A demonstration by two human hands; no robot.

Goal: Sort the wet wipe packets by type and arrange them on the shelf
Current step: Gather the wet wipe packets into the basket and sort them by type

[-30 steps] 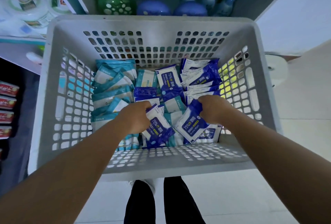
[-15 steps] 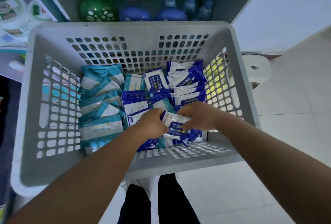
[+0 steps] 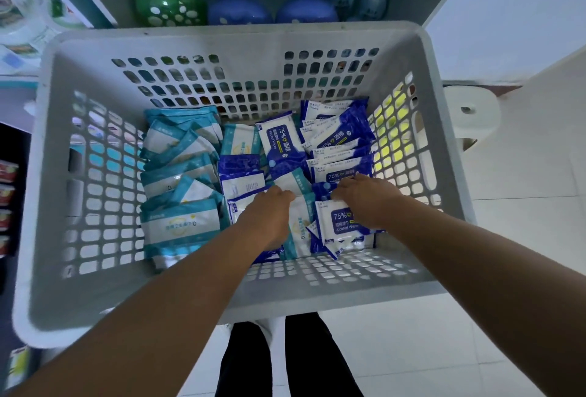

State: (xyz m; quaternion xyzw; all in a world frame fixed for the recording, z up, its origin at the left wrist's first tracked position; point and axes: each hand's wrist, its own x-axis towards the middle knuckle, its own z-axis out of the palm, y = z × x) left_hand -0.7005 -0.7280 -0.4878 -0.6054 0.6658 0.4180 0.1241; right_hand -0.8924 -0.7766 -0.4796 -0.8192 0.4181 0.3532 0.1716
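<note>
A grey perforated basket (image 3: 222, 35) holds two kinds of wet wipe packets. Teal-and-white packets (image 3: 180, 226) are stacked along its left side. Blue-and-white 75% alcohol wipe packets (image 3: 336, 139) stand in a row at the right, and mixed ones lie in the middle. My left hand (image 3: 269, 217) reaches palm down into the middle pile, its fingertips hidden between packets. My right hand (image 3: 369, 201) lies with fingers stretched over a blue alcohol packet (image 3: 338, 223) at the front right.
Behind the basket a shelf bay holds green spotted bottles (image 3: 169, 5) and blue bottles (image 3: 306, 9). Round white tubs (image 3: 19, 0) sit on a shelf at the far left. White floor tiles and my dark trouser legs (image 3: 285, 361) show below.
A second ago each hand gripped a blue packet, then brought them together. Now those packets lie at the basket's front right and both hands rest on the pile.
</note>
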